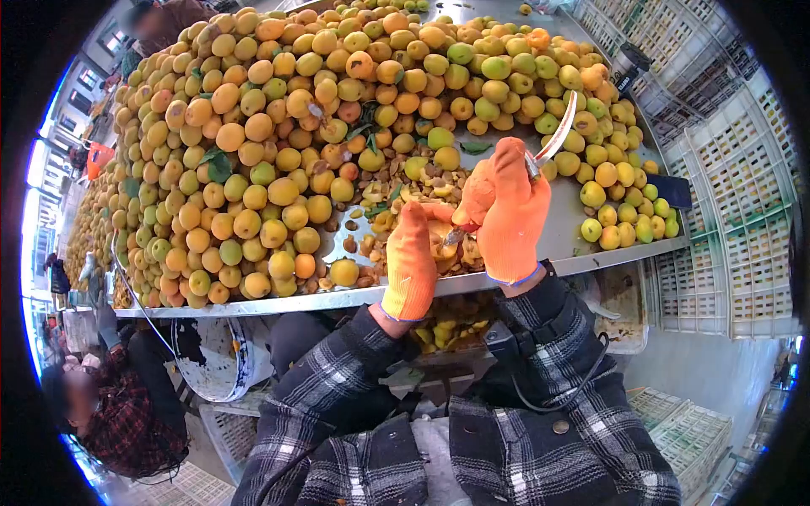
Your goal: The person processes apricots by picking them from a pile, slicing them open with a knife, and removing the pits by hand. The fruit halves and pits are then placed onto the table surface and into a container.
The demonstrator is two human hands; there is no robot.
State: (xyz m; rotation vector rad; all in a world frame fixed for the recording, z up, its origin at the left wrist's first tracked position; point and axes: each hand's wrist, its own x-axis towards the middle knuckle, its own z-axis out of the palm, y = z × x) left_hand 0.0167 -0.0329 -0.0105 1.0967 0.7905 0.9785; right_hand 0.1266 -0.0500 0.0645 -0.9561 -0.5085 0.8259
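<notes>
On the steel table (620, 254) apricots (245, 139) lie heaped. Above it, your right hand (516, 207) is closed around the curved knife (564, 133), blade slanting away from your left hand (410, 263); whether those bent fingers grip fruit, I cannot tell.

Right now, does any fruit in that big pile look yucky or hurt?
Yes: one apricot near the top of the pile has a dark brown patch, unlike the plainer yellow-orange ones around it.

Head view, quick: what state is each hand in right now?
Left hand: cannot tell whether it is open or closed, or holding anything.
Right hand: closed on a knife, its curved blade sticking out.
</notes>
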